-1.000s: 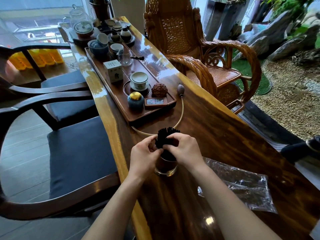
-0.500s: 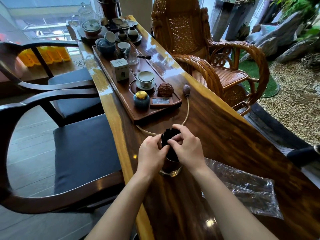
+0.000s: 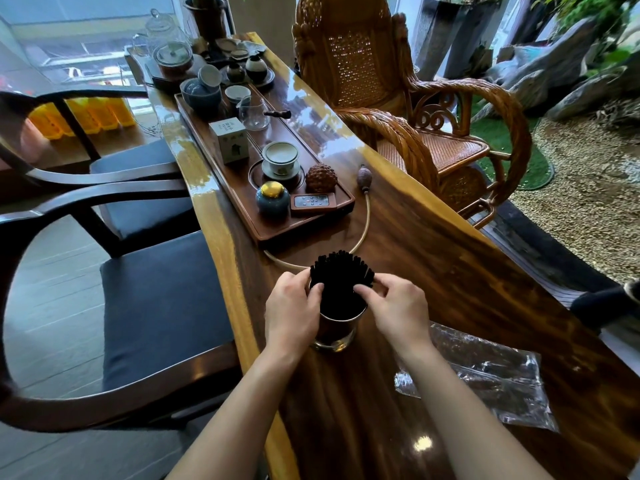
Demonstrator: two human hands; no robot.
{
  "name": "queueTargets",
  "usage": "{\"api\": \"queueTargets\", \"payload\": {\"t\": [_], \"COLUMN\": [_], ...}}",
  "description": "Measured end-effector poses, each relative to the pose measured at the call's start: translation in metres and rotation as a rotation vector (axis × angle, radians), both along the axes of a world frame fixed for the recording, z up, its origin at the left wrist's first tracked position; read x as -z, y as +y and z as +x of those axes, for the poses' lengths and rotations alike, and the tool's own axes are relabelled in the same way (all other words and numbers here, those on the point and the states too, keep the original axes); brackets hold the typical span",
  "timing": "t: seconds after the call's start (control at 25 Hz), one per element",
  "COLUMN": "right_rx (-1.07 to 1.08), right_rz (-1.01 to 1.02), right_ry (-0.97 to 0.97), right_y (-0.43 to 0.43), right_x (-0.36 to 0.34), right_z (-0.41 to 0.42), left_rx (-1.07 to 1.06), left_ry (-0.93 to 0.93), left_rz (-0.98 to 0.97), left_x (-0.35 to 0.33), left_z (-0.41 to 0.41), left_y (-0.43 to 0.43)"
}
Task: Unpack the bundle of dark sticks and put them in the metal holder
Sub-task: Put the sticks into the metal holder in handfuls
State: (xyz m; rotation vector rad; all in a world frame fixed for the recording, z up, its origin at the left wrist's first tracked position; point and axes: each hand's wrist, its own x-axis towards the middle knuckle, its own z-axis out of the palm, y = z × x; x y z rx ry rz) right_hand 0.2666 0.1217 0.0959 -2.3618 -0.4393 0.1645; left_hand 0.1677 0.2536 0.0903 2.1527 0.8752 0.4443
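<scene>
Item count, head view:

- Hands: two, left hand (image 3: 292,311) and right hand (image 3: 398,311).
- Metal holder (image 3: 337,329): one.
- Dark sticks (image 3: 341,275): one bundle; individual count indeterminate.
- Clear plastic bag (image 3: 485,382): one.
- Tea tray (image 3: 242,202): one.
- Dark armchairs (image 3: 104,271): two.
- Rattan chair (image 3: 415,109): one.
- Small printed box (image 3: 230,136): one.

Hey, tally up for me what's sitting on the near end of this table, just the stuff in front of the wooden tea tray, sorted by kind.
Metal holder: 1
Bundle of dark sticks, standing in the holder: 1
Clear plastic bag: 1
Rubber bulb with hose: 1
Total: 4
</scene>
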Motion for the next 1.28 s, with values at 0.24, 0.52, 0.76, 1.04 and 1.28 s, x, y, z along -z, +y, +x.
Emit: {"api": "queueTargets", "payload": {"t": [0.24, 0.52, 0.76, 1.04, 1.28], "right_rx": [-0.202, -0.317, -0.341, -0.346, -0.268], "right_rz": [-0.091, -0.081, -0.1, -0.094, -0.085], "right_ry": [0.01, 0.018, -0.07, -0.083, -0.091], "right_y": [0.019, 0.026, 0.03, 0.022, 0.003], "right_x": [-0.006, -0.008, -0.005, -0.01, -0.007], "right_z": [0.034, 0.043, 0.04, 0.037, 0.029], "left_rx": [0.029, 0.057, 0.071, 0.024, -0.05], "left_ry": [0.028, 0.073, 0.095, 0.12, 0.114], "left_rz": [0.021, 0.042, 0.029, 0.033, 0.047], "left_x": [-0.005, -0.005, -0.003, 0.0, 0.004], "left_z": [0.009, 0.013, 0.011, 0.003, -0.005], "left_y": [0.004, 0.009, 0.01, 0.001, -0.006]}}
